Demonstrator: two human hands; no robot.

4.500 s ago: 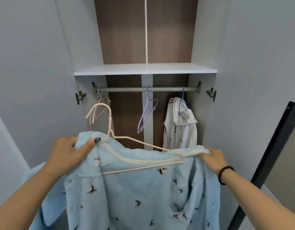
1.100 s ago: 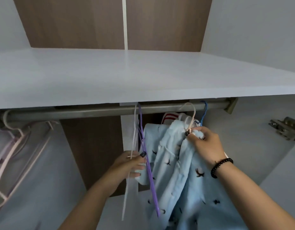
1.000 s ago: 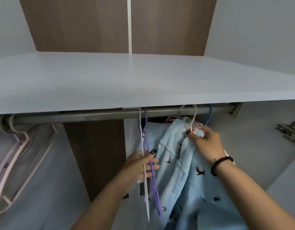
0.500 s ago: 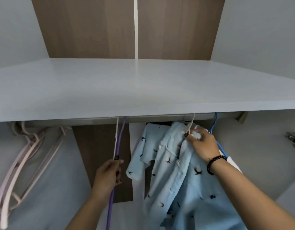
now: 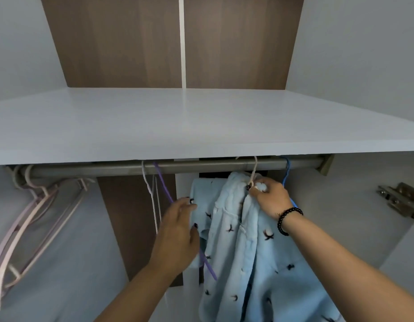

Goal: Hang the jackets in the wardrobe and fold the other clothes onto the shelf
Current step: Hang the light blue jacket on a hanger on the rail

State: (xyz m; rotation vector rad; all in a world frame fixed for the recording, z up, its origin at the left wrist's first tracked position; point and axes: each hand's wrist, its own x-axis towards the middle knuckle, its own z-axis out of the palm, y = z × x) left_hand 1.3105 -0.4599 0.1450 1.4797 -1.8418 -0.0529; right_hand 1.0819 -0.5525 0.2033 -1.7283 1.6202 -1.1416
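A light blue jacket (image 5: 248, 247) with small dark bird prints hangs from a cream hanger (image 5: 254, 173) hooked over the grey wardrobe rail (image 5: 201, 167). My right hand (image 5: 270, 197) pinches the jacket's collar at the base of that hanger's hook. My left hand (image 5: 178, 231) reaches against the jacket's left sleeve, fingers apart, in front of a purple hanger (image 5: 164, 189) and a white hanger (image 5: 150, 189) that hang bare on the rail. The white shelf (image 5: 178, 122) above the rail carries nothing.
Several pink hangers (image 5: 27, 219) hang bunched at the rail's left end. A blue hanger (image 5: 286, 175) hooks on the rail right of my right hand. A metal door hinge (image 5: 399, 201) sits on the right wall. Brown back panels rise behind the shelf.
My left hand let go of the purple and white hangers, which it had slid left, and moved right onto the jacket's sleeve. My right hand stays at the collar.
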